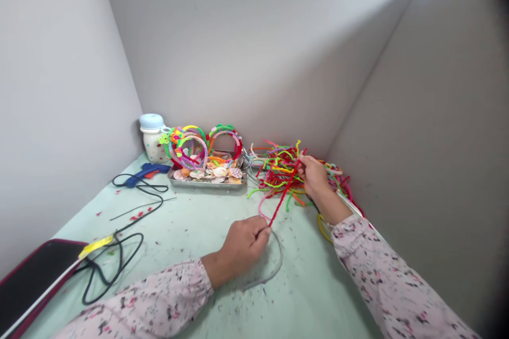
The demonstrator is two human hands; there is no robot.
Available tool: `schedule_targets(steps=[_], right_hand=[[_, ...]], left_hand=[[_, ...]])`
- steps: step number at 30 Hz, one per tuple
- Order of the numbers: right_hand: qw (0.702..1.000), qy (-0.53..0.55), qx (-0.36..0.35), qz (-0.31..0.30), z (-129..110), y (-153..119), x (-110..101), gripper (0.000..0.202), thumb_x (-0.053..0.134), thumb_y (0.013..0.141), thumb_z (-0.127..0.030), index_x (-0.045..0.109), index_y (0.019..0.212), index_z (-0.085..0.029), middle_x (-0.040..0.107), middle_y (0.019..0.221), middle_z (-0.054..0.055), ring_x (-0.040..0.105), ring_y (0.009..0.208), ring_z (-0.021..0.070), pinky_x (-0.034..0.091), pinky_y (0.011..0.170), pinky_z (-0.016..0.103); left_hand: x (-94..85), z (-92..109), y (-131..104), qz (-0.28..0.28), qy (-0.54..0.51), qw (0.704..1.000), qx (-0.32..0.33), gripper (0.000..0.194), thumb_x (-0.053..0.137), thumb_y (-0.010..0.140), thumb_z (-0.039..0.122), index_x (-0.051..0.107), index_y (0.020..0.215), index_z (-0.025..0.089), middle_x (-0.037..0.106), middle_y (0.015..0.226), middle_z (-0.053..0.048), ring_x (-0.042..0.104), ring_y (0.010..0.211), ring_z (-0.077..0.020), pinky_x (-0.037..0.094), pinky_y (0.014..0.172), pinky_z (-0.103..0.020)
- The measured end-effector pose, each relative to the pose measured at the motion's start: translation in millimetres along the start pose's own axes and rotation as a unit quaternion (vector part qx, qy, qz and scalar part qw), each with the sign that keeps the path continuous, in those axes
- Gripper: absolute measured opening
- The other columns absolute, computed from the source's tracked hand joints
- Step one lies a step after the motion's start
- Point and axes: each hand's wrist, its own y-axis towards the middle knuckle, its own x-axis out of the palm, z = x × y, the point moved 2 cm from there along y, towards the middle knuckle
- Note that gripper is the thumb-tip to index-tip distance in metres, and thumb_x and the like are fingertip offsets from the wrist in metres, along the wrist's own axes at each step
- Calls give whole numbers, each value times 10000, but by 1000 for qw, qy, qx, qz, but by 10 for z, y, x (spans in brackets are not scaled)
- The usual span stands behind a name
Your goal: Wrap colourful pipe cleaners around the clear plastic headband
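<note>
A red fuzzy stem (284, 194) was held slantwise above the counter (199, 227), its near end pinched in the left hand (242, 243), its far end in the right hand (315, 174). On the far right, coloured stems (274, 175) were heaped. Farther left, shells (220, 171) and colourful hoops (205, 153) were placed in a metal tray (210, 185), beside which a blue glue gun (140, 175) was laid.

Head-worn and wide, facing forward and down from above a table (199, 227), fairly near the left hand (243, 246) and right hand (316, 177), taking in grey walls (246, 58) ahead and on both sides.
</note>
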Motion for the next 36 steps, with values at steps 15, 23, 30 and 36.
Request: schedule_targets(steps=[15,23,30,36], right_hand=[[999,27,43,7,-188,243,-14,202,638,680,-308,493,610,-185,466,457,-60,379,346,50,221,290,178],[999,7,13,34,-124,215,282,164,594,647,-210,478,536,-179,413,422,-79,326,338,35,199,304,172],[998,-17,52,-24,-18,139,604,176,614,654,-261,495,550,-184,446,433,-64,354,337,52,200,309,183],[997,-41,49,-46,29,166,881,182,596,673,-276,529,531,-184,451,411,-62,335,338,61,193,334,211]], left_hand=[[-157,94,-71,12,25,995,-93,335,346,886,319,503,626,178,478,564,11,442,559,-127,261,562,-250],[-93,227,-213,14,24,996,-89,322,366,862,280,302,564,178,367,526,25,368,518,-109,233,534,-256],[-203,143,-372,21,-3,990,-140,335,356,870,329,337,570,181,398,533,17,368,509,-109,239,518,-250],[-237,42,-496,39,-16,983,-177,337,310,876,310,357,571,177,411,542,7,389,525,-111,252,517,-236]])
